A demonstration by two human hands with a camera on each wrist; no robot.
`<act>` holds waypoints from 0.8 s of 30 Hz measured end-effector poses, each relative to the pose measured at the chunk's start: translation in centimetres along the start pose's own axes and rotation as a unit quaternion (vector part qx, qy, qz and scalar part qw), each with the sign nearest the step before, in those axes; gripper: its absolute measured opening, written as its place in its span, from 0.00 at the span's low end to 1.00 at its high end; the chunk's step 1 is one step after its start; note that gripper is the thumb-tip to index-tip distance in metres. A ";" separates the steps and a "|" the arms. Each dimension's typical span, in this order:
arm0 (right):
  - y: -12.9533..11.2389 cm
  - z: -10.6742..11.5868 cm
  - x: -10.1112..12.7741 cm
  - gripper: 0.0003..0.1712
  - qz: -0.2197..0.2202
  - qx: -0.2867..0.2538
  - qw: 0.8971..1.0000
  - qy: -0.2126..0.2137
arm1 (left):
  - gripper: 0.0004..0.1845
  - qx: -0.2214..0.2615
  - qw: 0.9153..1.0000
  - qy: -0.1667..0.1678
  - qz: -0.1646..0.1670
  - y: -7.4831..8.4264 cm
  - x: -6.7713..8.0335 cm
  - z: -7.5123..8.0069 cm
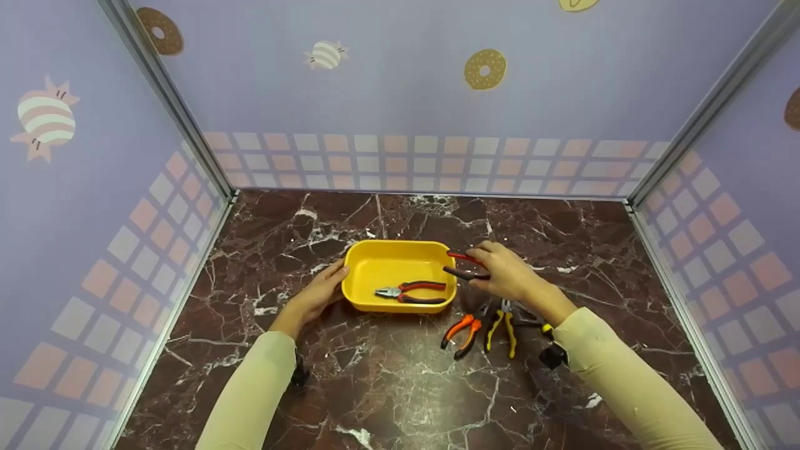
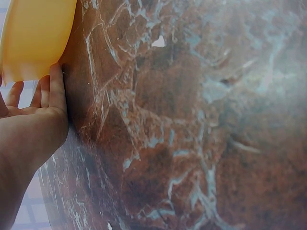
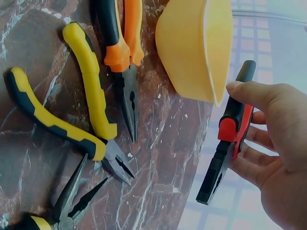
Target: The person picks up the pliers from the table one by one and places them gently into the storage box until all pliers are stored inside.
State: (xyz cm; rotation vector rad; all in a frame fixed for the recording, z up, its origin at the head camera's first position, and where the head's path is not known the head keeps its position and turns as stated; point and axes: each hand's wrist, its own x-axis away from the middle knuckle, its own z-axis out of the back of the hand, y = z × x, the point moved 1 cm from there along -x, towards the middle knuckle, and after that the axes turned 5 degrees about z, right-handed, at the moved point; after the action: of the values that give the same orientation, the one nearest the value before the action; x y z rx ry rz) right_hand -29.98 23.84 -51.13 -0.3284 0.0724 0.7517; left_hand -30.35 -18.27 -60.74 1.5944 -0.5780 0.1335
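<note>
My left hand (image 1: 320, 289) holds the left end of a yellow plastic tub (image 1: 390, 247), fingers against its outer wall and thumb at the rim. Inside the tub lies a pair of red-and-black combination pliers (image 1: 409, 292), jaws pointing left. Over the tub's right rim, my right hand (image 1: 505, 272) grips another pair of red-and-black pliers (image 3: 235, 120) between thumb and fingers, handles reaching toward the tub. Beneath that hand on the tabletop are orange-and-black long-nose pliers (image 3: 125, 62) and yellow-and-black pliers (image 3: 91, 86). Another long-nose pair (image 3: 72, 201) with a yellow-and-black handle lies beside them, partly out of view.
Everything stands on a dark red marbled tabletop (image 1: 375, 387) with white veins. Purple panels (image 1: 400, 94) printed with sweets and pink-and-white squares enclose the back and both sides, joined by metal corner strips (image 1: 181, 106).
</note>
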 end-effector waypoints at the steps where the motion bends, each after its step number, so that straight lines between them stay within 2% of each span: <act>1: -0.1 -0.1 0.0 0.36 0.003 0.000 1.000 0.000 | 0.35 -0.001 1.000 -0.003 -0.002 0.0 0.0 0.0; 10: -0.9 -0.9 -0.5 0.35 0.014 -0.007 1.000 0.001 | 0.34 -0.009 1.000 0.005 0.006 -0.1 -0.2 -0.1; 24: -2.5 -1.4 -2.0 0.33 0.026 -0.028 0.999 -0.001 | 0.34 -0.004 1.000 0.004 -0.004 -0.2 0.0 0.1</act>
State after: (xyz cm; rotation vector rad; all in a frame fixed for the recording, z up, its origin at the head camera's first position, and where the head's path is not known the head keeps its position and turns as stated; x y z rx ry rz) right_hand -29.68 20.33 -51.43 -0.3797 0.0573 0.8058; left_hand -30.30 -18.37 -60.89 1.5882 -0.5652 0.1304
